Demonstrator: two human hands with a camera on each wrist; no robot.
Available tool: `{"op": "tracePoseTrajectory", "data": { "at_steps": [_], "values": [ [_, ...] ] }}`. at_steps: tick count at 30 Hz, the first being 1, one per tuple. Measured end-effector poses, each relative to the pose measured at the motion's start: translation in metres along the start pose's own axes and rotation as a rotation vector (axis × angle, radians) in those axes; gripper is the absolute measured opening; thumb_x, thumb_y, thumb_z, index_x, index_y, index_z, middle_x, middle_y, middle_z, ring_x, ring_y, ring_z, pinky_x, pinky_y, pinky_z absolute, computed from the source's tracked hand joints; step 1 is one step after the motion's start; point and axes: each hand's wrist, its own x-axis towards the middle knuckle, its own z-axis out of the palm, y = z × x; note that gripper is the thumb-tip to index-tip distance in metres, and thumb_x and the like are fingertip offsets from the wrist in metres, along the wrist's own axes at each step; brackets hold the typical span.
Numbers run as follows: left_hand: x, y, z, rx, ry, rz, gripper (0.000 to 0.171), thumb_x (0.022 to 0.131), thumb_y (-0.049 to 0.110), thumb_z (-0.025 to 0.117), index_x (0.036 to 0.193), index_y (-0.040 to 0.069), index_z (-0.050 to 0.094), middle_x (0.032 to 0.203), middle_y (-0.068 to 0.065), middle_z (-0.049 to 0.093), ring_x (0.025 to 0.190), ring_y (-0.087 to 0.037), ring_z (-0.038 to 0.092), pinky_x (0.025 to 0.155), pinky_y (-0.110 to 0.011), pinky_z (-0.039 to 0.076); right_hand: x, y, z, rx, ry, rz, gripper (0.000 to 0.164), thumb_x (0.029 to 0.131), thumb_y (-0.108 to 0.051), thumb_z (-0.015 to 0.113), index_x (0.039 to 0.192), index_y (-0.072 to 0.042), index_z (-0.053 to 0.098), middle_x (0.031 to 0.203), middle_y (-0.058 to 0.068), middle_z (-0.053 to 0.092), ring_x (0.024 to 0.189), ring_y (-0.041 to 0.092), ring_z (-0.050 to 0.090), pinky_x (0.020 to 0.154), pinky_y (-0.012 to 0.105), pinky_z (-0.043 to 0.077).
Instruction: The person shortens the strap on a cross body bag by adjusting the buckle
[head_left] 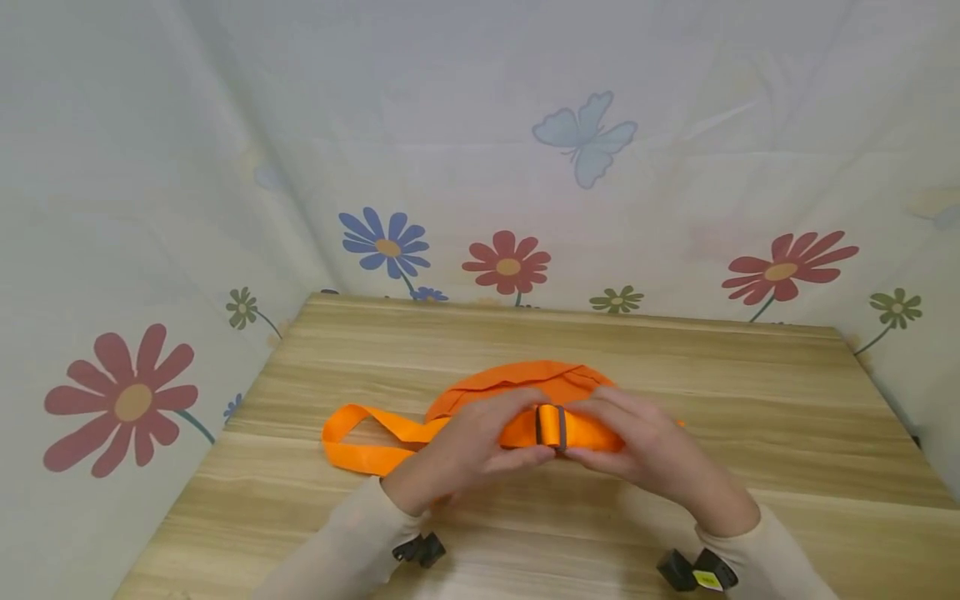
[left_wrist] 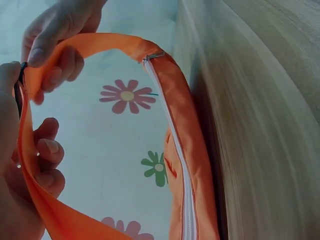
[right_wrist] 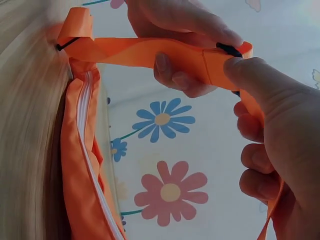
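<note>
An orange waist bag rests on the table, its white zipper showing in both wrist views. Its orange strap is raised in front of the bag. Through a dark strap slider the webbing runs folded over. My left hand grips the strap just left of the slider, thumb below and fingers above. On the other side, my right hand pinches the strap near the slider's right edge. Both thumbs lie close to the slider.
A loop of loose strap lies on the wooden table to the left. Behind stands a pale curtain printed with flowers and a butterfly. Dark camera mounts sit at the cuffs of both sleeves.
</note>
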Motion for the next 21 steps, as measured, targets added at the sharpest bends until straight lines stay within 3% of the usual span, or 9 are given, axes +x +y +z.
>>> {"op": "tracePoseTrajectory", "data": {
  "at_steps": [4,9,14,21],
  "values": [
    [-0.001,0.000,-0.001,-0.027,0.025,-0.024,0.051,0.097,0.033,0.082,0.140,0.011,0.064,0.132,-0.003,0.074,0.114,-0.018,0.072,0.104,-0.036,0.062,-0.006,0.003,-0.001,-0.039,-0.032,0.051,0.049,0.101,-0.050,0.072,0.124,-0.007,0.074,0.112,0.001,0.075,0.093,0.018,0.072,0.090,0.023,0.063],
    [-0.007,-0.003,-0.005,-0.048,0.056,-0.092,0.049,0.097,0.029,0.081,0.140,0.010,0.065,0.135,-0.004,0.074,0.121,-0.023,0.071,0.108,-0.043,0.060,-0.021,0.008,-0.010,-0.087,-0.008,0.125,0.055,0.103,-0.057,0.063,0.125,-0.008,0.075,0.111,0.001,0.074,0.090,0.016,0.069,0.092,0.014,0.056],
    [-0.010,-0.008,-0.006,-0.066,0.072,-0.118,0.048,0.099,0.029,0.078,0.141,0.011,0.064,0.138,-0.005,0.073,0.123,-0.025,0.071,0.110,-0.047,0.059,-0.027,0.011,-0.014,-0.047,0.017,0.129,0.049,0.103,-0.053,0.067,0.124,-0.010,0.075,0.109,-0.001,0.073,0.087,0.014,0.067,0.089,0.012,0.055],
    [-0.010,-0.009,-0.006,-0.117,0.074,-0.103,0.047,0.100,0.026,0.075,0.142,0.013,0.058,0.127,-0.003,0.073,0.111,-0.020,0.068,0.106,-0.043,0.060,-0.022,0.009,-0.011,-0.017,0.047,0.106,0.049,0.105,-0.054,0.062,0.119,-0.009,0.075,0.104,-0.001,0.072,0.083,0.011,0.064,0.082,0.013,0.055]
  ]
}}
